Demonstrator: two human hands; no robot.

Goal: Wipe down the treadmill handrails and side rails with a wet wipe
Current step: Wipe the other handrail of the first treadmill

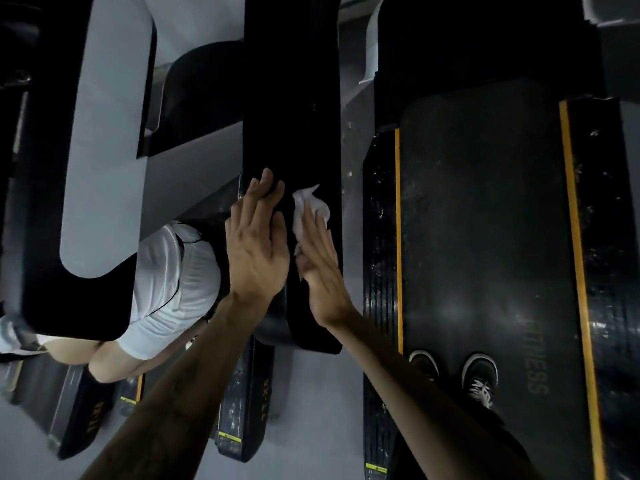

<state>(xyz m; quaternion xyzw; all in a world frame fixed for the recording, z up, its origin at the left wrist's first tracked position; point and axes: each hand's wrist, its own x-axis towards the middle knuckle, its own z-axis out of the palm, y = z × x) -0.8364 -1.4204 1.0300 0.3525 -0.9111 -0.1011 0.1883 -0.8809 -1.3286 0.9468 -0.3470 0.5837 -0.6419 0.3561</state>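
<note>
Pressing a crumpled white wet wipe (309,211) flat against the black handrail (292,116), the person's right hand (320,271) has its fingers laid out straight, the wipe bunched beneath and ahead of the fingertips. The left hand (258,244) rests just beside it on the same rail, fingers straight and together, their tips reaching over the rail's far-left edge. Neither hand curls round anything.

The person stands on the treadmill belt (485,237), to the right of the hands; two dark sneakers (479,374) show below the right forearm. Yellow-edged side rails (381,237) flank the belt. Beyond the left hand, someone in white shorts (173,271) stands on the neighbouring machine.

From where I stand, the risk is the wipe itself: it is held only by flat pressure, not pinched, so a quick stroke could let it slide out and drop between the machines. It is also balled up, so it probably covers a narrow strip and may leave the rail's edges untouched. The side rails look speckled and seem yet to be cleaned.
</note>
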